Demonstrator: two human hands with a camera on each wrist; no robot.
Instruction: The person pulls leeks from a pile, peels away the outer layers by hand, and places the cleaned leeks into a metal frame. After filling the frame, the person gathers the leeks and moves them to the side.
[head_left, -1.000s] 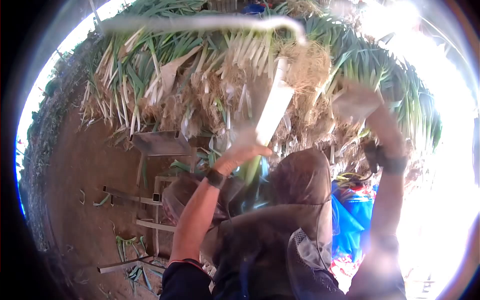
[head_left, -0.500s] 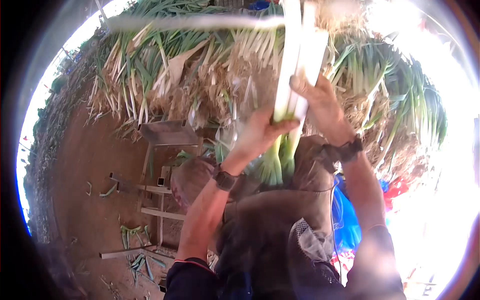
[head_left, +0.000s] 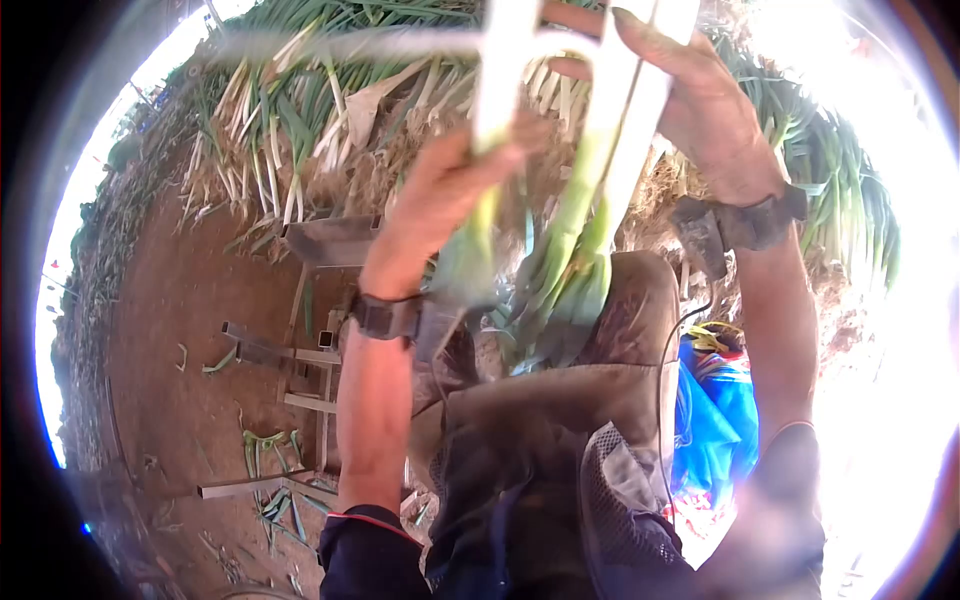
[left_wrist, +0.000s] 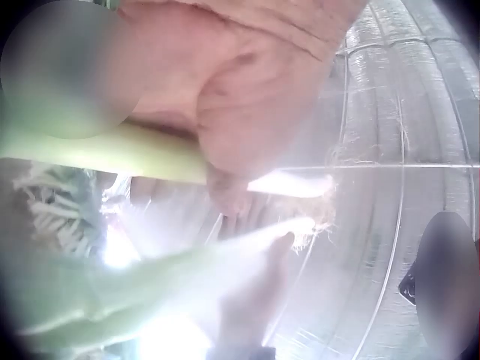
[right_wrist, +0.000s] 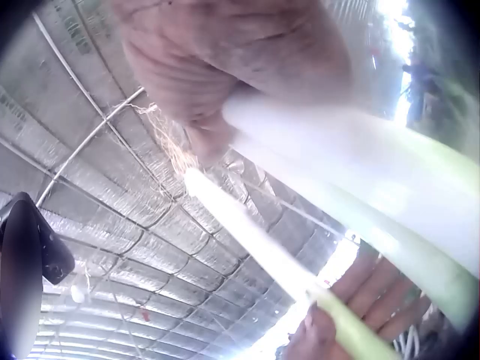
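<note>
My left hand [head_left: 435, 205] grips a single leek [head_left: 507, 65] around its pale stem, the green end pointing down towards the lap. Two more leeks [head_left: 590, 165] stand side by side in my right hand [head_left: 715, 115], thumb across their white stems. Their trimmed green ends hang over the knees. In the left wrist view, roots show at the tip of the leek [left_wrist: 97, 150] beneath the left hand [left_wrist: 247, 82]. The right wrist view has the right hand [right_wrist: 232, 52] over thick white stems [right_wrist: 360, 180], with the left hand [right_wrist: 367, 300] around the thinner leek [right_wrist: 255, 251].
A long heap of leeks [head_left: 275, 130], roots facing me, lies ahead. A metal frame [head_left: 325, 245] stands at left on bare soil, with leaf scraps [head_left: 275, 510] nearby. Blue plastic [head_left: 715, 410] lies right of the lap. A pale blurred bar [head_left: 350, 45] crosses the top.
The right hand, away over the heap at first, came in to the leeks and now holds two. The left hand has moved left and up with one leek, apart from that pair.
</note>
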